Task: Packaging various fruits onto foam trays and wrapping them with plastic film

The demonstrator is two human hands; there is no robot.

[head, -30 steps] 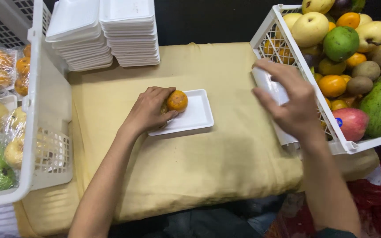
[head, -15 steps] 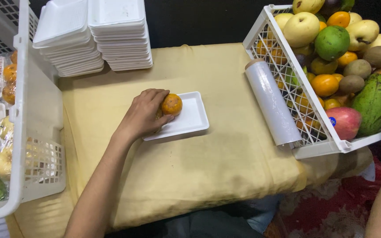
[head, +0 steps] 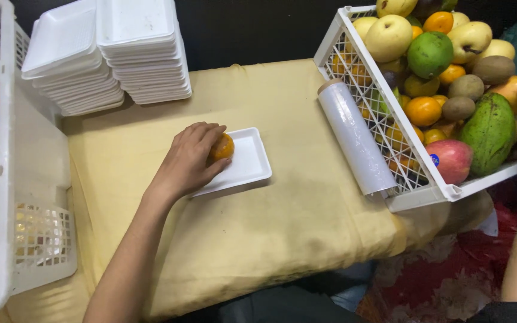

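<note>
Fingers of the left hand (head: 189, 161) curl snugly around a round, glossy orange (head: 222, 147) on a shallow foam tray (head: 243, 164).

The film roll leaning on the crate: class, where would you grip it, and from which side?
Probably around the middle of the film roll, coming from its open table side. It is a long cylinder lying tilted against the crate wall, so fingers can wrap its girth; the crate blocks the other side.

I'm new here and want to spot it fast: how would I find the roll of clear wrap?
Start at the white fruit basket on the right. The roll of clear wrap leans along its near outer wall, on the yellow cloth. It is the only long, pale cylinder among round fruit.
</note>
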